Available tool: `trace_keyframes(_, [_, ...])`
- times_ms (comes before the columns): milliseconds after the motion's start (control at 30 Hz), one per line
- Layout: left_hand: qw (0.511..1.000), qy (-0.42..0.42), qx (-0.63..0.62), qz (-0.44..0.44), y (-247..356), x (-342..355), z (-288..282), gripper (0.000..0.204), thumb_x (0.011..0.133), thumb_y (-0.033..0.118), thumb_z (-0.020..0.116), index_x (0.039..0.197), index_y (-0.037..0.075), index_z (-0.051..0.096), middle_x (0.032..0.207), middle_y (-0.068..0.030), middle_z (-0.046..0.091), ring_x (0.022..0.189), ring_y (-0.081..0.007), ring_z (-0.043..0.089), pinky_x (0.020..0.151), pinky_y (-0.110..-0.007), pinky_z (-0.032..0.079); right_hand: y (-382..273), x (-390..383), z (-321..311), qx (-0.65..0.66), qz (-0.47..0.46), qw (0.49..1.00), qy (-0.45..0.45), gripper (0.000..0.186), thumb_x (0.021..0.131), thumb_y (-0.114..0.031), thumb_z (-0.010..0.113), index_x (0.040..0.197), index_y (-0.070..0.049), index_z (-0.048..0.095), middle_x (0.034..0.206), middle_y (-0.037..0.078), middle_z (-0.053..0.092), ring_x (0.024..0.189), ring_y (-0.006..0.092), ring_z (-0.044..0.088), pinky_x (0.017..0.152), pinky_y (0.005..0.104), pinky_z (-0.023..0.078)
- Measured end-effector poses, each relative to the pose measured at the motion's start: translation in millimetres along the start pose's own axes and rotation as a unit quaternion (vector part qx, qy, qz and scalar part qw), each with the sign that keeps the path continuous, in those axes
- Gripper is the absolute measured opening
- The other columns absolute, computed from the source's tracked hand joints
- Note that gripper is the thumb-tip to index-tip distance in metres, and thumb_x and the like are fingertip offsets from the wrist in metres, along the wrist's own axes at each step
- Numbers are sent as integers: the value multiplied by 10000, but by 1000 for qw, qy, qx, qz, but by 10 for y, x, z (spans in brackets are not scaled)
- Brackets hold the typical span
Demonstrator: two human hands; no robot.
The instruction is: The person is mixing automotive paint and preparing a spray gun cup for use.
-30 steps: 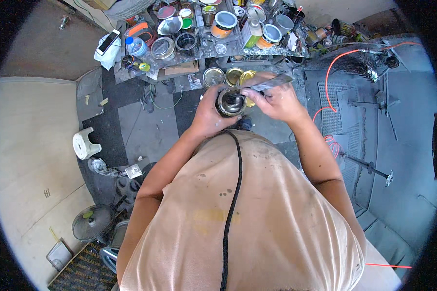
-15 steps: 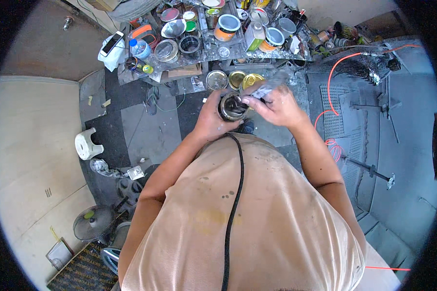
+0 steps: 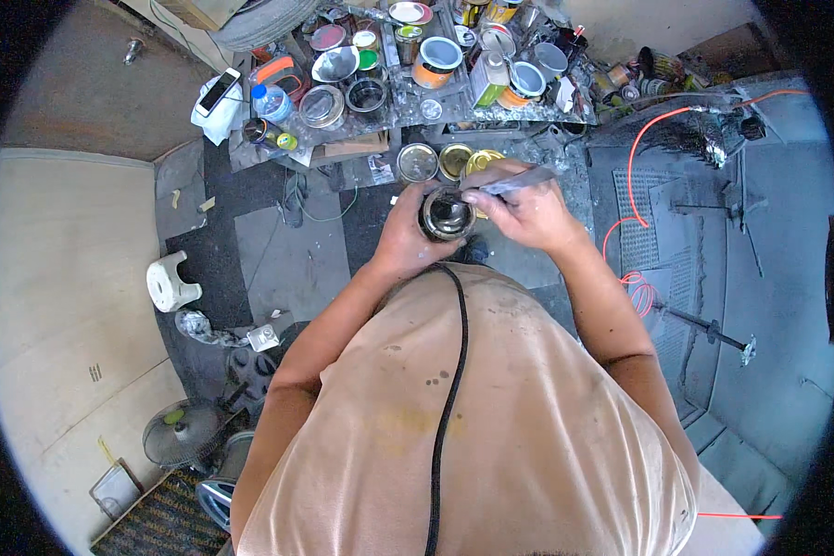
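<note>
A small open can (image 3: 448, 222) with dark, glossy liquid inside is held in front of my body. My left hand (image 3: 403, 232) wraps round its left side and underside. Between the thumb and fingers of my right hand (image 3: 528, 213) is a flat greyish stirring stick (image 3: 528, 178), its free end pointing up to the right. The stick's lower end is over or in the can's mouth; my fingers partly cover it, so how deep it reaches cannot be told. Just beyond the can are round lids or tins, a silver one (image 3: 417, 162) and a gold one (image 3: 455, 161).
A cluttered workbench (image 3: 408, 113) ahead carries paint cans, a blue-capped bottle (image 3: 271, 102) and a phone (image 3: 220, 91) on a white cloth. At left stand a white stool (image 3: 169, 283) and a fan (image 3: 182, 434). An orange hose (image 3: 631, 176) runs along the right.
The stick's upper end has swung lower and farther right, and shows more sharply. My right hand has shifted slightly, while my left hand keeps its hold on the can.
</note>
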State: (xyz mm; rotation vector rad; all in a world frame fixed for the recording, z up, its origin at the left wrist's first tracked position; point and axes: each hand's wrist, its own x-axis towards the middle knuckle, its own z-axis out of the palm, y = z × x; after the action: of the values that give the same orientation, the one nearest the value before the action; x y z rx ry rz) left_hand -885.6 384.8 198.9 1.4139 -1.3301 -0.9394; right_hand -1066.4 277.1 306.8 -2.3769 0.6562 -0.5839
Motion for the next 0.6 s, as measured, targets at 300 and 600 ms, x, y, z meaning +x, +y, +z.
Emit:
trace_keyframes(300, [1000, -1, 18, 7, 29, 30, -7, 810, 602, 96, 869, 1305, 14, 475, 1139, -155, 633, 1002, -269, 636, 911, -358, 501, -16, 49, -42, -51, -27, 998, -26, 103, 869, -116, 677, 929, -40, 709, 892, 73, 718, 738, 243, 652, 701, 336, 511])
trace_keyframes(600, [1000, -10, 17, 5, -49, 32, 35, 816, 601, 95, 868, 1309, 11, 471, 1139, -161, 632, 1010, -268, 633, 911, -356, 501, 20, -11, -14, 1, -18, 1000, 14, 109, 867, -130, 678, 934, -51, 712, 901, 79, 717, 757, 257, 653, 706, 342, 511])
